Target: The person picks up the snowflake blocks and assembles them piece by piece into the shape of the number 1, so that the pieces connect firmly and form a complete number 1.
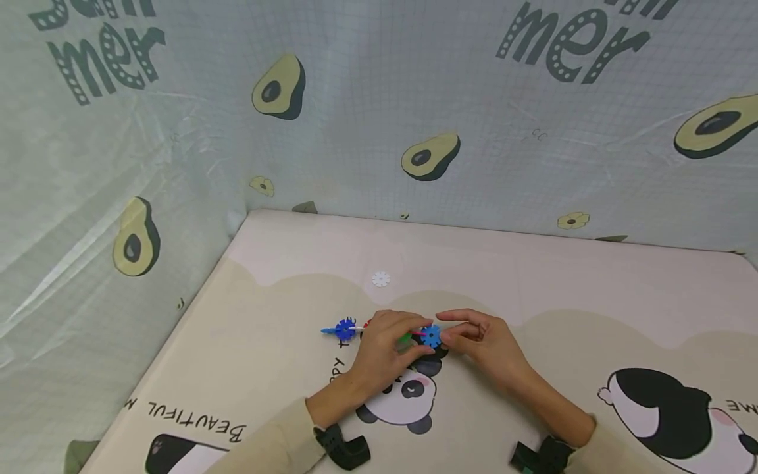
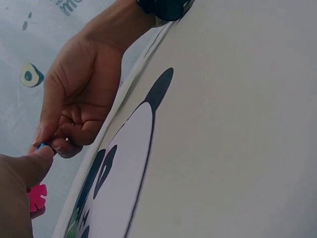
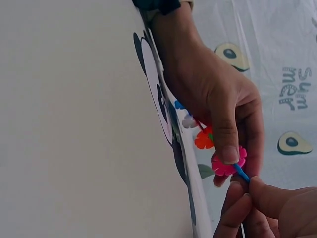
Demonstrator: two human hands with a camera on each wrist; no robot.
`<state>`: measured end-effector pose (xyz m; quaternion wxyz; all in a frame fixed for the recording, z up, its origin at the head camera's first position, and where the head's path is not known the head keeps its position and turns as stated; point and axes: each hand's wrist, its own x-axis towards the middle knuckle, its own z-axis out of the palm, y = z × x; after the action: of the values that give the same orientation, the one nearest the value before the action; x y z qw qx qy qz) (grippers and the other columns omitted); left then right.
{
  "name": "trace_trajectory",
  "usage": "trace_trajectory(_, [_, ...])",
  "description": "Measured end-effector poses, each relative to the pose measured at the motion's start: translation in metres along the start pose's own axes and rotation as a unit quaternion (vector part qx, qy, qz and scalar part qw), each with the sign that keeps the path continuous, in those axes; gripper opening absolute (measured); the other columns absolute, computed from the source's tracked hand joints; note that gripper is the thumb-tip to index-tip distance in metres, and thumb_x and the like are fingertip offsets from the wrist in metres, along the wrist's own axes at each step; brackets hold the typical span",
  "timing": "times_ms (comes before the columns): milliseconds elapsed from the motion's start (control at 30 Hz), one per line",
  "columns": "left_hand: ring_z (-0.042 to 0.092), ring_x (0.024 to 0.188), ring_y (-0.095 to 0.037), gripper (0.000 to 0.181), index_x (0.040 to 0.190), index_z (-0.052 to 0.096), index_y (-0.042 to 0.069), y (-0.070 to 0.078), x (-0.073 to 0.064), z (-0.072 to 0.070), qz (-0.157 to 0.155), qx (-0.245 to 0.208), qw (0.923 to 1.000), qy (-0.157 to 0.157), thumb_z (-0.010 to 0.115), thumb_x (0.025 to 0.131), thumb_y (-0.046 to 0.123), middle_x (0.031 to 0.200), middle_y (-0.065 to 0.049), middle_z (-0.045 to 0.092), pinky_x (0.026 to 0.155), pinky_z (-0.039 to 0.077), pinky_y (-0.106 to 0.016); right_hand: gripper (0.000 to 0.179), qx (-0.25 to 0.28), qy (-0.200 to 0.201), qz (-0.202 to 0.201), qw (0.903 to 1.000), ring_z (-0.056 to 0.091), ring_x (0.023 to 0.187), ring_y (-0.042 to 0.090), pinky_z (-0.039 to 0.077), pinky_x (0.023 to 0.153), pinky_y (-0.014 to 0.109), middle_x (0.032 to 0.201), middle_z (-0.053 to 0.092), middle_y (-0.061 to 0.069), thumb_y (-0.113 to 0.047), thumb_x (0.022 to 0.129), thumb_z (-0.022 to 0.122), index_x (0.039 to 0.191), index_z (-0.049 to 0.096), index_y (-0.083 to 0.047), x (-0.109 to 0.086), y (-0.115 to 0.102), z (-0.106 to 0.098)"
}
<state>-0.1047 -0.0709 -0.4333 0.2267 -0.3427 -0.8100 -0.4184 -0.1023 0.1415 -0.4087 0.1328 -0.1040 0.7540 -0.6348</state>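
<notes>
My left hand [image 1: 387,345] grips a chain of interlocked notched plastic discs, its thumb on a pink disc [image 3: 219,167] in the right wrist view. From the other side my right hand [image 1: 488,342] pinches the edge of a blue disc [image 1: 431,336] between thumb and fingers. That blue disc meets the pink one, seen edge-on in the right wrist view. Beyond the left hand the chain runs on through an orange disc [image 3: 203,141] and a white one [image 3: 188,122]. A dark blue disc [image 1: 345,330] shows near its far left end. The left hand hides the chain's middle.
A loose white disc [image 1: 381,279] lies on the table behind the hands. The tabletop [image 1: 284,375] carries printed pandas and lettering. Hanging sheets with avocado prints [image 1: 430,157] close off the back and left sides.
</notes>
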Motion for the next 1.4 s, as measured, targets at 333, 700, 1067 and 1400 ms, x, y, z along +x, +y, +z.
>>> trace_trajectory(333, [0.062, 0.096, -0.011, 0.037, 0.106, 0.072, 0.008, -0.001, -0.001, -0.001, 0.002, 0.005, 0.9998, 0.018, 0.084, 0.073, 0.018, 0.101, 0.002, 0.07, 0.08, 0.042, -0.026, 0.035, -0.027, 0.01, 0.006, 0.9996, 0.063, 0.08, 0.022, 0.047, 0.064, 0.025, 0.093, 0.071, 0.01, -0.021, 0.09, 0.068, 0.122, 0.063, -0.005, 0.012, -0.002, -0.004])
trace_trajectory(700, [0.062, 0.095, -0.011, 0.037, 0.106, 0.071, 0.007, -0.001, -0.002, 0.001, 0.0, -0.006, 0.9999, 0.01, 0.084, 0.074, 0.019, 0.102, 0.001, 0.07, 0.077, 0.043, -0.023, 0.031, -0.091, 0.026, -0.057, 0.9939, 0.062, 0.081, 0.026, 0.047, 0.058, 0.027, 0.098, 0.069, 0.008, -0.024, 0.09, 0.068, 0.116, 0.067, -0.006, 0.056, -0.004, -0.005])
trace_trajectory(1067, [0.061, 0.095, -0.011, 0.037, 0.107, 0.071, 0.007, -0.001, -0.001, -0.001, 0.01, 0.0, 0.9999, 0.011, 0.083, 0.074, 0.019, 0.102, 0.002, 0.069, 0.076, 0.043, -0.022, 0.025, -0.151, 0.007, -0.112, 0.9822, 0.059, 0.093, 0.017, 0.051, 0.069, 0.033, 0.106, 0.068, 0.0, -0.021, 0.09, 0.068, 0.113, 0.069, -0.011, 0.102, -0.004, 0.009])
trace_trajectory(1400, [0.061, 0.095, -0.011, 0.036, 0.106, 0.071, 0.007, -0.001, 0.0, 0.001, 0.014, -0.003, 0.9998, 0.016, 0.083, 0.074, 0.018, 0.102, 0.002, 0.069, 0.076, 0.043, -0.023, 0.027, -0.188, -0.03, -0.152, 0.9698, 0.055, 0.095, 0.015, 0.047, 0.081, 0.036, 0.107, 0.066, 0.002, -0.019, 0.091, 0.067, 0.117, 0.068, -0.014, 0.125, 0.001, 0.015])
